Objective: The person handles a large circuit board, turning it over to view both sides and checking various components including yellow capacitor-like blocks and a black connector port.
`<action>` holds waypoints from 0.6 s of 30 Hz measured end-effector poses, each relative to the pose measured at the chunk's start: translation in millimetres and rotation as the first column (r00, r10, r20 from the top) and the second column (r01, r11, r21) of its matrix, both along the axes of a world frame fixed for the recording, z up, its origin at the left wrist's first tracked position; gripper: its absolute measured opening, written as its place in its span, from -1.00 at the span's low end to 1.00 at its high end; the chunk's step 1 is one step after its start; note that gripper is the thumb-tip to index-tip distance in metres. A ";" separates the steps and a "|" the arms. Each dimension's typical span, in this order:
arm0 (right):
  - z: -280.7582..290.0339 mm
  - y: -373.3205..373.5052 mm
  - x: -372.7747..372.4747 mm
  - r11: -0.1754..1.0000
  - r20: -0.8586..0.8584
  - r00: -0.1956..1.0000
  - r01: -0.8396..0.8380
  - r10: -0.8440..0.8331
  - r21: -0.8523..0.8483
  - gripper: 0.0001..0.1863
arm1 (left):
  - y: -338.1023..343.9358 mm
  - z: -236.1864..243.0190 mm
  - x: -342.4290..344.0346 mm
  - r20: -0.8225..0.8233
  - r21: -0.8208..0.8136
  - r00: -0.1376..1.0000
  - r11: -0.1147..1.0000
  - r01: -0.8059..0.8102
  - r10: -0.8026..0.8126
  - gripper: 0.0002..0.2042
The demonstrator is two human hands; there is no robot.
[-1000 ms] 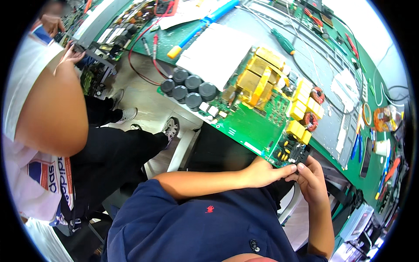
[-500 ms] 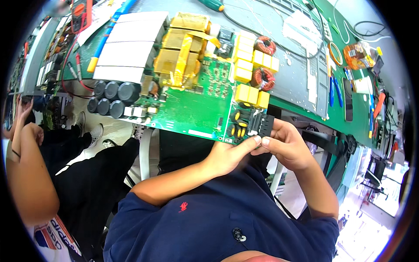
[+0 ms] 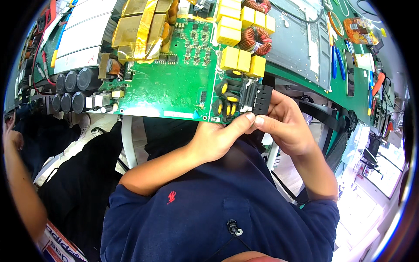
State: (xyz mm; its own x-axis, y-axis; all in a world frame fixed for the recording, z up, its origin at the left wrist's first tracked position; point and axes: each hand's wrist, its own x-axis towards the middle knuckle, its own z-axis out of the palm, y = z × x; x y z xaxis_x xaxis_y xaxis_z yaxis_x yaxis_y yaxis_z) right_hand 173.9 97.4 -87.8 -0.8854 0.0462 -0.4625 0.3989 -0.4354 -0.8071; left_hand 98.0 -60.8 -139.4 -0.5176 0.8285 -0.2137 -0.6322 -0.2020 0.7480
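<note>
A large green circuit board (image 3: 161, 94) juts over the table's near edge toward me. My left hand (image 3: 218, 137) is closed on its near right corner, thumb on top and the other fingers hidden beneath. My right hand (image 3: 290, 126) pinches the black terminal block (image 3: 263, 99) at that corner, its thumb tip close to my left thumb. Beside the block sit black-and-yellow round parts (image 3: 226, 97). Yellow box capacitors (image 3: 235, 59) and copper-wound ring coils (image 3: 255, 41) stand farther up. Taped transformers (image 3: 140, 37), black cylindrical capacitors (image 3: 88, 78) and white-grey heatsink blocks (image 3: 87, 32) fill the left side.
On the green table (image 3: 355, 96) at right lie blue-handled tweezers or pliers (image 3: 337, 61), a tape roll (image 3: 336, 22), a dark phone-like slab (image 3: 349, 72) and an orange snack bag (image 3: 361, 30). Another person's arm (image 3: 24, 183) is at far left.
The board appears larger and higher in view, shifted left, as my view has moved. Both hands keep their hold at the same corner, with the right thumb slightly shifted.
</note>
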 end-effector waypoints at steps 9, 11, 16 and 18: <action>1.5 3.9 -11.0 0.997 0.098 0.992 0.080 -0.080 0.009 -0.63 | 1.1 0.7 2.9 0.048 0.072 0.997 0.995 -0.067 0.064 -0.78; 0.1 4.0 -13.1 0.989 0.061 0.990 0.120 -0.125 0.089 -0.62 | 3.6 1.4 4.0 -0.038 0.009 0.995 0.996 -0.088 0.088 -0.78; -0.4 5.2 -14.2 0.975 0.098 0.984 0.126 -0.146 0.185 -0.62 | 8.0 3.9 3.6 -0.131 -0.029 0.985 0.993 -0.118 0.113 -0.73; 1.1 6.2 -14.5 0.972 0.115 0.983 0.117 -0.143 0.203 -0.64 | 5.6 5.3 1.4 -0.161 -0.107 0.986 0.993 -0.055 0.037 -0.74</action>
